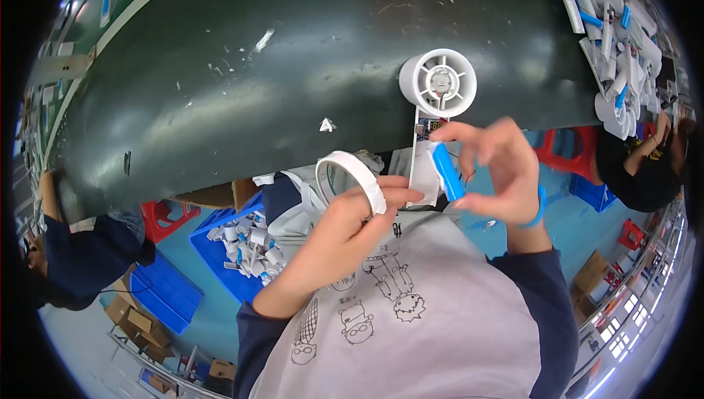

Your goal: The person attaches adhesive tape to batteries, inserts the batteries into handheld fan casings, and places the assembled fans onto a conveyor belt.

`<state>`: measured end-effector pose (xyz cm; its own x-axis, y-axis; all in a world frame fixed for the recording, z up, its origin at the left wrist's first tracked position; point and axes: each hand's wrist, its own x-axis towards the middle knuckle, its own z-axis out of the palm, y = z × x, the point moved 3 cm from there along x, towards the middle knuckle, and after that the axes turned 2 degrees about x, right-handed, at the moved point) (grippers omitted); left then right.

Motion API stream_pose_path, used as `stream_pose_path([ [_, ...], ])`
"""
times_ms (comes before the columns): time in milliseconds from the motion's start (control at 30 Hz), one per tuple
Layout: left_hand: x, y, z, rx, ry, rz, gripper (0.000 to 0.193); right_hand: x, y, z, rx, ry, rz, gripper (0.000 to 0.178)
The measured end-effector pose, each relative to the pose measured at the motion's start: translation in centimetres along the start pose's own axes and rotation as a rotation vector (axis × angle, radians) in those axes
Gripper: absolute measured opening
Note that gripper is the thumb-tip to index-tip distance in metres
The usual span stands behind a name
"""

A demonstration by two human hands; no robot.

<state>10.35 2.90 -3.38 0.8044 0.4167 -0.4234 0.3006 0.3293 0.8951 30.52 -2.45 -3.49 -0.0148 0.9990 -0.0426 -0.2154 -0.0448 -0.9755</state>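
A white handheld fan (463, 85) rests with its round head on the dark table. Its opened handle (422, 170) reaches over the near edge, showing a small circuit board. My left hand (350, 220) is closed, fingertips on the handle's lower end, with a roll of white tape (347, 160) looped about its fingers. My right hand (511, 171) is closed in a pinch on a blue battery (446, 171), thumb at its lower end and a finger near its top. A white strip runs along the battery's left side, right beside the handle.
The dark green table (257, 91) carries white scraps (327, 125). At the far right is a heap of white fan parts (620, 47) with blue batteries. A blue bin (224, 249) of similar parts stands below left. Co-workers sit at left (92, 256) and right (638, 160).
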Motion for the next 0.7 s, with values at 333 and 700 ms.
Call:
stream_pose_path([
  [333,1.0,-1.8,2.0,-0.380,-0.006,-0.029,0.029,-2.8,-1.8,1.6,-0.949,0.013,-0.180,0.044],
  [700,1.2,-1.9,2.9,-0.558,-0.035,-0.027,0.030,-2.6,-2.2,2.0,-1.038,-0.031,-0.228,0.043],
])
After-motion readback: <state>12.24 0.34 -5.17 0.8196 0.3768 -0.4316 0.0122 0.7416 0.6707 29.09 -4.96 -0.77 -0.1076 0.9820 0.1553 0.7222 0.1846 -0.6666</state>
